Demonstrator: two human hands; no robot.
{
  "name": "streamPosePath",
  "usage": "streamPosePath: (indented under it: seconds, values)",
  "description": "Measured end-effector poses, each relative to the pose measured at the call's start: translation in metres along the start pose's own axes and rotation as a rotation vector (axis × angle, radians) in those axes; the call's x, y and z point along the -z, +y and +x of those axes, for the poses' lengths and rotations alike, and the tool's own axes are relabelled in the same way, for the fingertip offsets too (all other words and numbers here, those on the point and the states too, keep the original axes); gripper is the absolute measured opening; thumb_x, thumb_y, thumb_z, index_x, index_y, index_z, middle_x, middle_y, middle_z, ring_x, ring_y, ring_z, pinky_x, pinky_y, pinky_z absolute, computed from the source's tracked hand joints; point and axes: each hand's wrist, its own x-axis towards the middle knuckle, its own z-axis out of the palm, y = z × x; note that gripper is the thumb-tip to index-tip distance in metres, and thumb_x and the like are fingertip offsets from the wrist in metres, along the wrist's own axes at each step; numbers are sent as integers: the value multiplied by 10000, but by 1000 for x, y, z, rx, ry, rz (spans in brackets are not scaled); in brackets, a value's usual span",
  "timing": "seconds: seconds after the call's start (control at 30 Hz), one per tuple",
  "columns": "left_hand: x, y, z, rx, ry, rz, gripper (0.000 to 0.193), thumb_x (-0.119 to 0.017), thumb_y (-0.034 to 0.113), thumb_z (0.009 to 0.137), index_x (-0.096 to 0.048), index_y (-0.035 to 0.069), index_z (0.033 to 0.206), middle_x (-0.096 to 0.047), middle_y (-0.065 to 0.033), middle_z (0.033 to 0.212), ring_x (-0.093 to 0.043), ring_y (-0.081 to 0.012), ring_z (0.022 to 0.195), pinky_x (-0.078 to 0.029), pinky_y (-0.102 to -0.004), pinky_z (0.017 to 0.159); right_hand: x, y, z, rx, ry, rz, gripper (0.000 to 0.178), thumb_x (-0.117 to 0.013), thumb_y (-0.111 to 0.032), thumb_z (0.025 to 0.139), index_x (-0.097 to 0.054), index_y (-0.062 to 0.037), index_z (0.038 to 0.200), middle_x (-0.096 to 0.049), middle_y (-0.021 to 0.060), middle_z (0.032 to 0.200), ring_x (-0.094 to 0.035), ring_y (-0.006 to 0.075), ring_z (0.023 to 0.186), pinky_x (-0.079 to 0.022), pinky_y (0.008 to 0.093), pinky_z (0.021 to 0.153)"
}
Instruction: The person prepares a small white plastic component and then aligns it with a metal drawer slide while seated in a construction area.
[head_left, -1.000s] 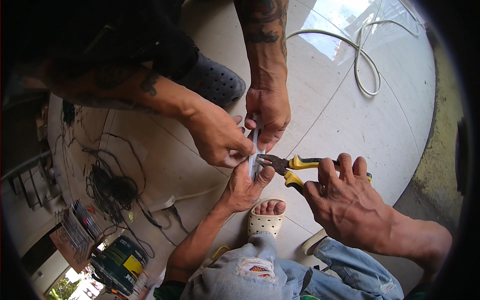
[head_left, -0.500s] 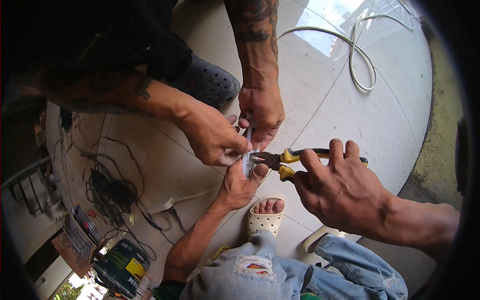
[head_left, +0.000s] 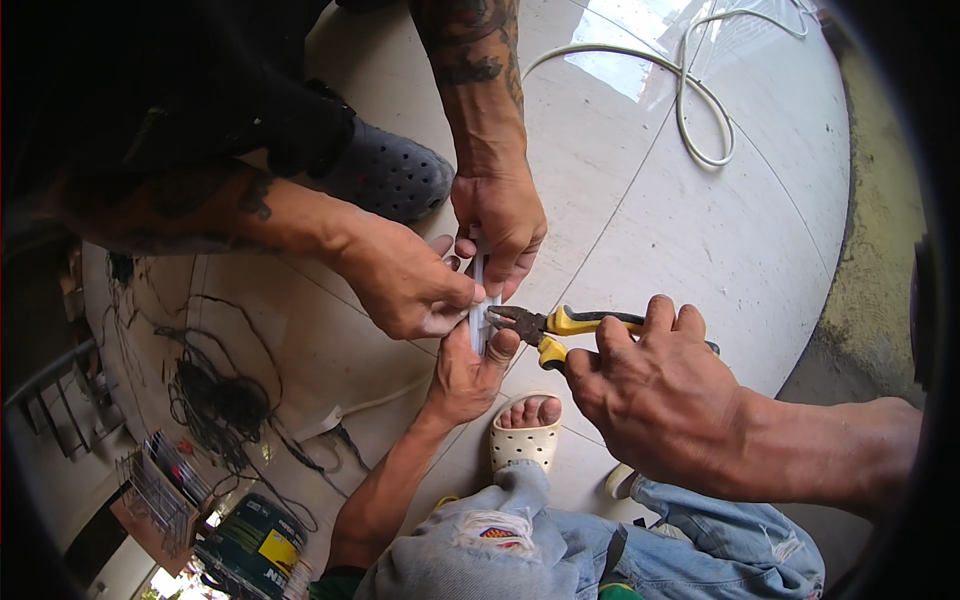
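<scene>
A narrow white plastic strip is held between two people's hands over the floor. My left hand grips its near end, thumb on the right side. In my right hand is a pair of pliers with yellow and black handles. Its dark jaws are at the strip's right side, just above my left thumb; whether they bite into it I cannot tell. From the far side, a co-worker's one hand pinches the strip near the jaws. The co-worker's other hand covers its far end.
A white cable loops across the tiles at upper right. Tangled dark cords, a rack of thin rods and a green case lie at left. The co-worker's grey clog stands close beyond the hands.
Hands, pliers and floor have shifted a little left in the picture together. The grips on the strip and the pliers look the same.
</scene>
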Motion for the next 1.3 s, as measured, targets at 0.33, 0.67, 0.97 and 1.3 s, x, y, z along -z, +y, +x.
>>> streamPosePath:
  seconds: [0.33, 0.67, 0.97, 1.3]
  values:
    - [10, -5, -7, 118, -3, 96, 578, -557, 533, 931, -538, -16, 1112, -557, -76, 955, -527, -163, 862, -455, -323, 786, 2, -11, 1, -1, 97, -53, 319, -546, -222, 914, -601, 58, 1056, -568, 161, 818, -544, 303, 719, -421, 424, 558]
    - [9, 15, -5, 278, -98, -275, 538, -647, 498, 882, -458, 31, 1071, -475, 22, 683, -423, -51, 503, -360, -213, 434, -4, -11, -9, 1, 180, -11, 323, -538, -233, 915, -610, 42, 1069, -544, 166, 825, -538, 301, 717, -415, 444, 567]
    - [5, 21, -5, 295, -110, -449, 418, -593, 377, 951, -443, 24, 1119, -529, -53, 684, -499, -96, 507, -393, -219, 403, -24, 6, -34, -151, 112, 282, 245, -494, -218, 947, -559, -18, 1071, -498, 209, 898, -501, 299, 773, -414, 458, 647]
    - [-5, 34, -15, 334, 142, -297, 382, -308, 272, 980, -532, -34, 1032, -642, -175, 765, -562, -179, 485, -438, -279, 388, -211, 46, 18, -619, 526, 599, 242, -578, -202, 900, -465, -21, 1013, -478, 207, 958, -507, 351, 783, -424, 489, 669]
